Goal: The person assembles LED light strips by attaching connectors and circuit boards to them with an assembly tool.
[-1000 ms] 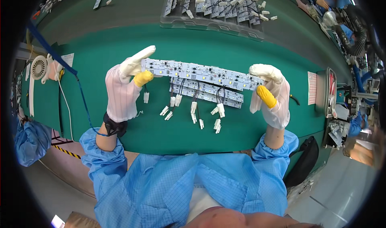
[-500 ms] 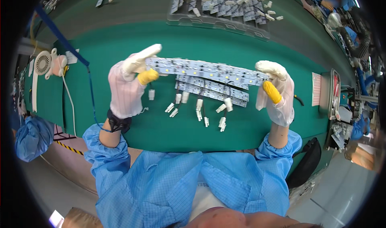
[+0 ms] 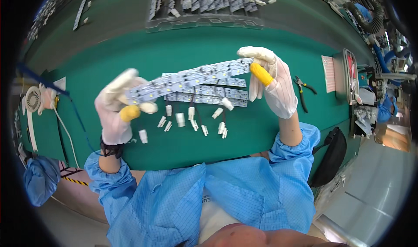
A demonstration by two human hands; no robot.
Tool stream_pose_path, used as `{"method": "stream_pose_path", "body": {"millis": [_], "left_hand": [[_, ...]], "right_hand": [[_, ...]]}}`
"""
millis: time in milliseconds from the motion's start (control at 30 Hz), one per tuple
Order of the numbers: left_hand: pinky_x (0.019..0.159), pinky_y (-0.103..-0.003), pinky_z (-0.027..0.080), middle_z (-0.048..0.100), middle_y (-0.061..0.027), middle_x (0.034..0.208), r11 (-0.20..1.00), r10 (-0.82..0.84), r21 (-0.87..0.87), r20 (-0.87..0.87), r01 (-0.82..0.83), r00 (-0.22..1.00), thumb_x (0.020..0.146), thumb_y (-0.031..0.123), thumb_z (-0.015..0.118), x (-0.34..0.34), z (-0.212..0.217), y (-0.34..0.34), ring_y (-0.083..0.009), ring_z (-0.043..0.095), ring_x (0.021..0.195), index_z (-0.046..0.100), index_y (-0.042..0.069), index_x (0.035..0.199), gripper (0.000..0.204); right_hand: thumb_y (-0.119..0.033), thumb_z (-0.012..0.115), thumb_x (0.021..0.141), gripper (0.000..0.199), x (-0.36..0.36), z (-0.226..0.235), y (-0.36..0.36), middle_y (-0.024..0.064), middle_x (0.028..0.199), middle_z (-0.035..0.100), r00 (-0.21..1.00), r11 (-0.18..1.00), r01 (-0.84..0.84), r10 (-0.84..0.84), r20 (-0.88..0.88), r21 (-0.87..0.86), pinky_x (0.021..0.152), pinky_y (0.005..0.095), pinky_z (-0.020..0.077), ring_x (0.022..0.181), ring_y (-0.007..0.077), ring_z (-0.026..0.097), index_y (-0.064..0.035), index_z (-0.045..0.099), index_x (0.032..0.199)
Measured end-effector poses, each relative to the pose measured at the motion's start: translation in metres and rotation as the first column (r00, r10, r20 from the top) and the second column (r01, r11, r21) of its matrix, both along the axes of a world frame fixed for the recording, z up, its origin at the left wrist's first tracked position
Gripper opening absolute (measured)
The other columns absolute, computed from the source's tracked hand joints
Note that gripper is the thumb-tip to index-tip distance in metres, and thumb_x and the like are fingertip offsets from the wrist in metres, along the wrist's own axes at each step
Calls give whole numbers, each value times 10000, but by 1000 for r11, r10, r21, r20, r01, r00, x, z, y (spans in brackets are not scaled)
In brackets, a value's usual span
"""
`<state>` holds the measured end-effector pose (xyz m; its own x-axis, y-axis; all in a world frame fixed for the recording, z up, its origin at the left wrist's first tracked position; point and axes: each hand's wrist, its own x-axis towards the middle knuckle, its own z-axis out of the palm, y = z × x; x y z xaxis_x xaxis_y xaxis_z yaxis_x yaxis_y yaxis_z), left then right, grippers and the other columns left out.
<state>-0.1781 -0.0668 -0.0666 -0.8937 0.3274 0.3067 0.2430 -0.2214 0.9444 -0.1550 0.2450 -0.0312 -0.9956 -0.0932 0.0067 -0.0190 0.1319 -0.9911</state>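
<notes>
My left hand [image 3: 119, 107] and my right hand [image 3: 271, 79], both in white gloves with yellow finger cots, grip the two ends of a long silver LED strip board [image 3: 191, 78] held above the green mat [image 3: 130, 51]. The strip slants, its right end higher. Under it lie more LED strips [image 3: 209, 98] flat on the mat, with short wires ending in small white connectors [image 3: 191, 116] that point toward me.
A clear tray [image 3: 204, 11] of more strip boards sits at the far edge. Black pliers [image 3: 302, 90] lie right of my right hand, near a pink sheet [image 3: 328, 72]. A small white fan [image 3: 32, 101] stands at the left. A black chair [image 3: 331, 155] is at my right.
The strip held between both hands has tilted, its left end dropping and its right end rising. The view has shifted, so the mat and strips sit lower in the picture.
</notes>
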Motion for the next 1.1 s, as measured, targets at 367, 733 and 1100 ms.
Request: {"method": "stream_pose_path", "body": {"millis": [367,733,1100], "left_hand": [[680,-249,461,685,-87,860,881,129,-434,-161,-187,979,911,443,512,-10,8,2,-138,612,712,603,-47,1017,509],[769,-279,470,691,-119,803,910,217,-380,93,-167,972,943,388,414,-8,15,13,-168,655,760,584,-24,1089,469],[893,-384,455,659,-170,916,920,-282,363,342,151,896,917,420,511,-8,-1,4,-253,622,934,459,-57,1225,570]], "right_hand": [[-399,643,841,484,6,-19,15,83,732,616,995,973,-88,94,16,-213,392,153,381,412,62,495,29,543,1044],[-371,598,865,458,1,-25,13,140,704,622,986,870,-138,166,16,-473,313,200,352,392,126,521,49,519,1030],[-380,689,797,612,-3,-10,-1,112,962,624,966,955,6,71,249,-298,411,133,391,527,70,559,28,481,1203]]}}
